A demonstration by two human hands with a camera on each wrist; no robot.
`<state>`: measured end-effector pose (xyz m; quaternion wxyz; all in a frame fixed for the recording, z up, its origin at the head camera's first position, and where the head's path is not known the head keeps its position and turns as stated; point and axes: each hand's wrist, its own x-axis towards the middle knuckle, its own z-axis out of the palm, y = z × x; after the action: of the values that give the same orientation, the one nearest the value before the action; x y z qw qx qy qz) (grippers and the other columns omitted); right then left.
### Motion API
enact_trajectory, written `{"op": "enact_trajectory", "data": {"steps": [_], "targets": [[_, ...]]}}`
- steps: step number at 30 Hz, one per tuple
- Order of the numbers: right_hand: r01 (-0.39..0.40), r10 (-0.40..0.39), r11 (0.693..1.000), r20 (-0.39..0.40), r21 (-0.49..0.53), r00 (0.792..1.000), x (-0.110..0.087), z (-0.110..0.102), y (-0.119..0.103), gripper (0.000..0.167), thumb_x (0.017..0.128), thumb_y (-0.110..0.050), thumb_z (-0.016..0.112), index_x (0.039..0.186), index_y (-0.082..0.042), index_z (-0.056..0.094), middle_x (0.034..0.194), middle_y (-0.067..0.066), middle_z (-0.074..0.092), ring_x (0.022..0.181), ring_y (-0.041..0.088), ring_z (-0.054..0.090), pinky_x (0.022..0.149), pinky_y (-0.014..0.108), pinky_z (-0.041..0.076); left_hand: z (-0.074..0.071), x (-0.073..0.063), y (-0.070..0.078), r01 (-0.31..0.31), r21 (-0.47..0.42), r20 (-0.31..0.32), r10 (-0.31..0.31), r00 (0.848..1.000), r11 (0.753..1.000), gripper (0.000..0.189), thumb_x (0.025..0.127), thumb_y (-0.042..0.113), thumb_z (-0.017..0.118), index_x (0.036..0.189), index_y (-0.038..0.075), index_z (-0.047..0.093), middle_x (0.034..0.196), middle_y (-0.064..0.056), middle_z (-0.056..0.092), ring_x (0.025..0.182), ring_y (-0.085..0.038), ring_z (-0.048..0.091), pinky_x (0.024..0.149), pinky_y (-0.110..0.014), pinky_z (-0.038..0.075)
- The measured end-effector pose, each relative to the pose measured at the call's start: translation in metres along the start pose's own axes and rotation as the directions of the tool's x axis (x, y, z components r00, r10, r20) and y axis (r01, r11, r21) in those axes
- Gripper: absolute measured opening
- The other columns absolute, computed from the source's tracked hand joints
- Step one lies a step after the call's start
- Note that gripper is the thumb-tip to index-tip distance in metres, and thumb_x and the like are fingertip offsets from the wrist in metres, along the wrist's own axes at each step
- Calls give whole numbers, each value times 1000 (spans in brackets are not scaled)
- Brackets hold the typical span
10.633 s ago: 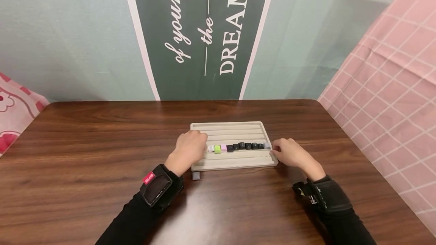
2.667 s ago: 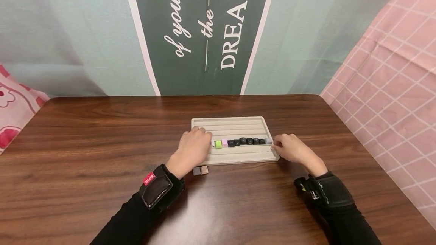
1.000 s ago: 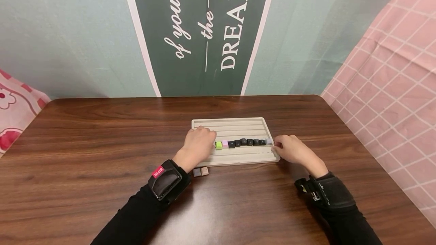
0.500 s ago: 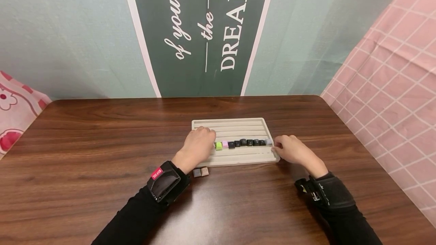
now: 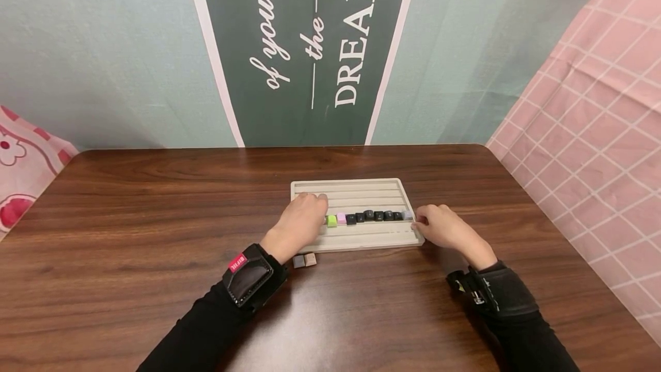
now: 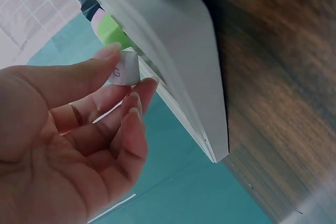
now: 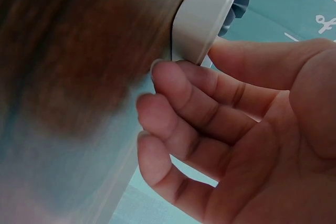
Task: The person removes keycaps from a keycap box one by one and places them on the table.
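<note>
A cream ridged tray (image 5: 361, 240) lies on the table, with a row of keycaps along one groove. Next to my left hand in that row are a green keycap (image 5: 331, 221) and a pink keycap (image 5: 341, 219), then several black keycaps (image 5: 369, 215) and a grey one (image 5: 407, 215) at the right end. My left hand (image 5: 302, 220) pinches a white keycap marked G (image 6: 125, 69) between thumb and finger, beside the green one; the head view hides it. My right hand (image 5: 445, 227) holds the tray's right edge, thumb on top and fingers curled against the side.
Two loose keycaps, one grey (image 5: 299, 261) and one beige (image 5: 310, 259), sit side by side on the wooden table (image 5: 155, 234) just in front of the tray's near left edge. A patterned cloth (image 5: 310, 50) hangs behind the table.
A beige keycap has joined the grey one in front of the tray since the oldest frame. My left hand has shifted slightly right along the row. The right hand stays at the tray's edge.
</note>
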<state>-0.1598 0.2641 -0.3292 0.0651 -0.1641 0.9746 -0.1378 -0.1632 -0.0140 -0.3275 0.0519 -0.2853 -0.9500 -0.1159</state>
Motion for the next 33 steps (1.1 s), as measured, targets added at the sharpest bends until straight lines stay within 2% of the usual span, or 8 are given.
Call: {"op": "enact_trajectory", "data": {"steps": [6, 7, 10, 13, 14, 17, 25, 33], "targets": [[-2, 2, 1000, -2, 1, 1000, 0, 0, 0, 26, 87, -8, 57, 63, -10, 46, 56, -1, 41, 50, 12, 38, 50, 27, 31, -2, 0, 1, 4, -44, 18, -3, 1000, 999, 7, 83, -1, 61, 79, -1, 56, 67, -12, 56, 66, -25, 58, 62, -32, 47], [-1, 1, 1000, -4, 1, 1000, 0, 1, 0, 26, 87, -8, 57, 63, -10, 46, 56, -1, 41, 50, 12, 38, 49, 27, 31, 5, 2, -4, -15, -41, 0, 15, 1000, 999, 6, 84, 1, 62, 80, -1, 57, 68, -12, 56, 66, -25, 58, 62, -32, 47], [1, -1, 1000, -10, 0, 1000, 0, 1, 0, 27, 87, -8, 58, 63, -10, 45, 56, -1, 41, 50, 12, 37, 49, 27, 31, 5, 1, -4, -19, -33, 4, 19, 1000, 999, 7, 83, 2, 63, 82, -1, 57, 70, -12, 57, 68, -25, 58, 64, -33, 47], [1, -1, 1000, -14, 0, 1000, 0, 1, 0, 27, 87, -8, 58, 63, -10, 45, 56, -1, 41, 50, 12, 38, 50, 27, 31, 6, 1, -4, -5, -10, 25, 5, 1000, 1000, 7, 84, 4, 63, 86, -1, 59, 74, -12, 58, 72, -26, 58, 66, -33, 48], [0, 0, 1000, -14, 0, 1000, 0, 1, 0, 27, 87, -8, 58, 63, -10, 45, 56, -1, 41, 50, 12, 38, 50, 27, 31, -2, -2, 1, 18, -5, 52, -18, 998, 1000, 7, 84, 3, 63, 87, -1, 59, 75, -13, 59, 74, -26, 58, 66, -34, 48], [-3, 3, 1000, -13, -1, 1000, 0, 1, 0, 27, 87, -8, 58, 63, -10, 46, 56, -1, 41, 50, 12, 38, 49, 27, 31, -2, -2, 2, 32, 18, 64, -33, 997, 999, 8, 84, 5, 63, 90, 0, 61, 78, -12, 60, 75, -25, 57, 65, -33, 48], [-7, 7, 1000, -1, 2, 1000, 0, 1, 0, 25, 87, -9, 58, 64, -10, 48, 57, -1, 42, 51, 12, 39, 50, 27, 32, -3, -9, 1, 16, 58, 25, -17, 1000, 998, 6, 83, 5, 63, 88, 2, 61, 77, -11, 60, 74, -24, 57, 61, -35, 47], [-4, 4, 1000, -4, -3, 1000, 0, 0, 0, 25, 87, -8, 58, 64, -10, 47, 57, -1, 42, 51, 12, 38, 50, 27, 32, -5, -21, 4, -33, 102, -2, 34, 999, 994, 10, 82, 9, 67, 88, 2, 62, 77, -10, 59, 73, -22, 55, 58, -33, 46]]}}
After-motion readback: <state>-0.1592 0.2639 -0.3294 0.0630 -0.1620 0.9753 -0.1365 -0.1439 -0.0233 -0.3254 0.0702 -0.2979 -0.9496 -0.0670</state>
